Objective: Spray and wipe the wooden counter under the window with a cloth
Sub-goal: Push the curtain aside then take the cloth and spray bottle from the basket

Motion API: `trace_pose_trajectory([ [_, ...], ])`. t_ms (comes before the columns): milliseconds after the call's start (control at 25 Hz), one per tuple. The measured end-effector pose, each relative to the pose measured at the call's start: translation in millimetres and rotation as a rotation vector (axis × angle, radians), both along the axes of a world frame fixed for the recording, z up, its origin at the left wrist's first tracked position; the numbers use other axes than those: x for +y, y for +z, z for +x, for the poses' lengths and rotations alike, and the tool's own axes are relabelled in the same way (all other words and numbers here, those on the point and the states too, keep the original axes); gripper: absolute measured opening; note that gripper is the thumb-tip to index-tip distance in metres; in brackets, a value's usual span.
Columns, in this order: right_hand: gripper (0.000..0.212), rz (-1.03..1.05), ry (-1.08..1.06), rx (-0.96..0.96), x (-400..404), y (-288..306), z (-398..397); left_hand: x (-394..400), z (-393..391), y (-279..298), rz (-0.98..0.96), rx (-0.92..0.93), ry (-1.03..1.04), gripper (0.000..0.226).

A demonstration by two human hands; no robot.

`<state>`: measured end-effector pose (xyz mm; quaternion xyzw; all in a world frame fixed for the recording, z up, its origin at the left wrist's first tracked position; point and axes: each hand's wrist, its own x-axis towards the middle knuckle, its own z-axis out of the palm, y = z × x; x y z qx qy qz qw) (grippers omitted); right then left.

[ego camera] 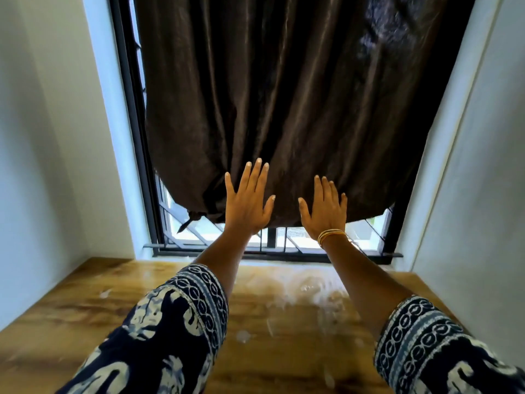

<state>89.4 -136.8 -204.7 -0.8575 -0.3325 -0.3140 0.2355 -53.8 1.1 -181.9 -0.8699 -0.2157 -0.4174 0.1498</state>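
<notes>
Nearest the camera, two forearms in dark blue sleeves (170,331) printed with white shapes and a banded cuff reach forward from the bottom of the view, one on each side. Beneath them lies the wooden desk (71,308), glossy brown with a streaky grain, filling the alcove between two white walls (42,137). Its surface shows pale smears and small whitish blotches (306,291), thickest in the middle and toward the back edge, under the window. No cloth or spray bottle shows in the view.

Farther on, both arms rise above the desk toward the window. The left hand (250,200) is open, fingers straight and held together, thumb spread, palm toward the dark curtain. The right hand (325,209) is open in the same way, just beside the left and a little lower, with thin gold bangles (331,236) at its wrist. Whether the palms actually touch the fabric cannot be told.

Behind the hands hangs the dark brown curtain (284,95), shiny and creased, its lower edge gathered up with a knotted tie (196,216) at the left. Below that hem the black window frame (133,123) and its slanted grille bars (199,231) show against bright daylight
</notes>
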Motion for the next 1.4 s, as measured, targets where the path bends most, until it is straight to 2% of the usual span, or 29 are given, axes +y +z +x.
trace_pose_trajectory([
  [200, 0.068, -0.142, 0.031, 0.067, -24.7, -72.8, -52.9, -18.9, -47.0, -72.7, -0.034, 0.131, -0.075, 0.069],
  [440, 0.07, -0.255, -0.004, 0.274, -69.2, -149.3, -138.4, -53.8, -126.1, -144.2, -0.105, 0.281, -0.132, 0.07],
  [720, 0.067, -0.353, -0.064, 0.385, -117.8, -201.8, -220.3, -96.0, -185.8, -201.1, -0.163, 0.436, -0.138, 0.071],
  [1040, 0.064, -0.351, -0.027, 0.503, -151.6, -221.8, -254.0, -133.0, -218.9, -226.1, -0.199, 0.543, -0.131, 0.069],
  [1240, 0.058, -0.178, 0.012, 0.631, -190.5, -225.8, -281.7, -176.9, -235.5, -229.6, -0.374, 0.6, -0.189, 0.061],
  [1400, 0.048, -0.108, -0.053, 0.768, -262.4, -260.3, -319.6, -241.8, -259.1, -246.8, -0.756, 0.634, -0.272, 0.057],
])
